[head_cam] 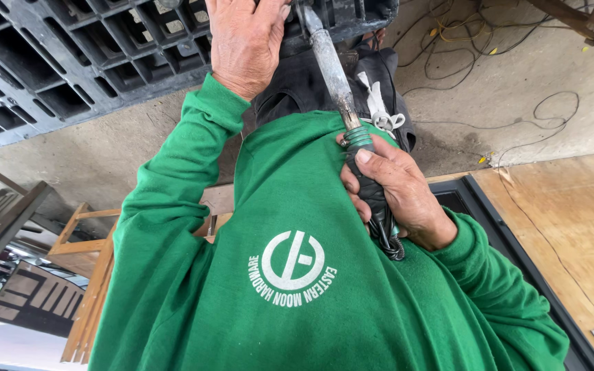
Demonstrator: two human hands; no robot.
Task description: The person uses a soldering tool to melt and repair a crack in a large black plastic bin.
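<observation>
pressing flat, fingers together, on the black plastic pallet [70, 62] at upper left with the left hand [245, 41]; best kept firm there to steady the grid. gripping the long soldering iron [335, 75] by its dark handle in the closed right hand [393, 189], tip up at the pallet edge; worth holding it steady, cord clear.

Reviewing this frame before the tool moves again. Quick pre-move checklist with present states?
1. Right hand wrapped firmly on the tool handle: ok.
2. Left hand flat on the black plastic pallet: ok.
3. Tool shaft reaching the pallet edge: ok.
4. Tool tip contact point: cannot tell, out of view.
5. Cord at the handle's end free of snags: cannot tell.
6. Loose wires on the floor away from both hands: ok.
</observation>
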